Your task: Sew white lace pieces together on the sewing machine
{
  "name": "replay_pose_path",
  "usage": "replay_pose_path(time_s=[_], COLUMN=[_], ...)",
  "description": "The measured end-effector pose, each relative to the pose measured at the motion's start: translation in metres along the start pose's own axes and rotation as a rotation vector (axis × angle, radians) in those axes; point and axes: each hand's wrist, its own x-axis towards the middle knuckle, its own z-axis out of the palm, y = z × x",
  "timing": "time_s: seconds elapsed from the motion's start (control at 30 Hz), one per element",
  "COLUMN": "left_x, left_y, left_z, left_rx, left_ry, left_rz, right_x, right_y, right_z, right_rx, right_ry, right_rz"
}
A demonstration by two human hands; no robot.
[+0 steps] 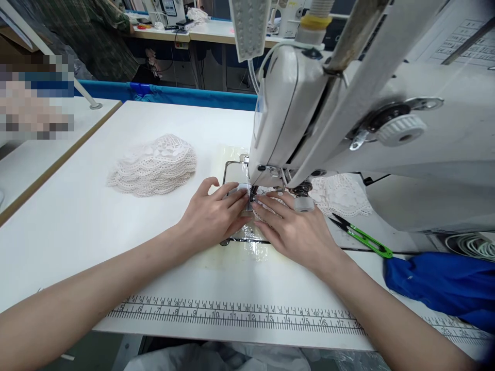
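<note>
A white sewing machine [282, 113] stands over the table, its needle area between my two hands. My left hand [216, 211] lies flat on the metal plate left of the presser foot [252, 194], fingers stretched out. On the other side, my right hand [294, 221] rests with fingers spread over a piece of white lace [266, 190], pressing it beside the foot. Most of that lace is hidden by the hand. More white lace [340, 195] lies under the machine arm to the right. A pile of lace pieces [157, 167] sits to the left.
Green thread snips [363, 237] lie right of my right hand, near a blue cloth [444, 283]. A printed ruler [251, 317] runs along the table's front edge. Another person's sleeve [104, 20] shows at the back left, by a further table [209, 32].
</note>
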Motion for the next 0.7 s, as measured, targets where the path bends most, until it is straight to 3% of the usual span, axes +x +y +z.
replay_pose_path(time_s=[0.33, 0.53, 0.7], left_x=[-0.002, -0.004, -0.006], left_y=[0.007, 0.014, 0.006], left_z=[-0.003, -0.009, -0.019], left_rx=[-0.005, -0.164, -0.111], left_ry=[0.073, -0.061, 0.175], left_rz=[0.040, 0.100, 0.086], right_x=[-0.001, 0.002, 0.000], right_y=[0.004, 0.011, 0.016], right_z=[0.002, 0.004, 0.000], right_rx=[0.047, -0.011, -0.051], right_ry=[0.027, -0.009, 0.067], right_rz=[0.048, 0.091, 0.117])
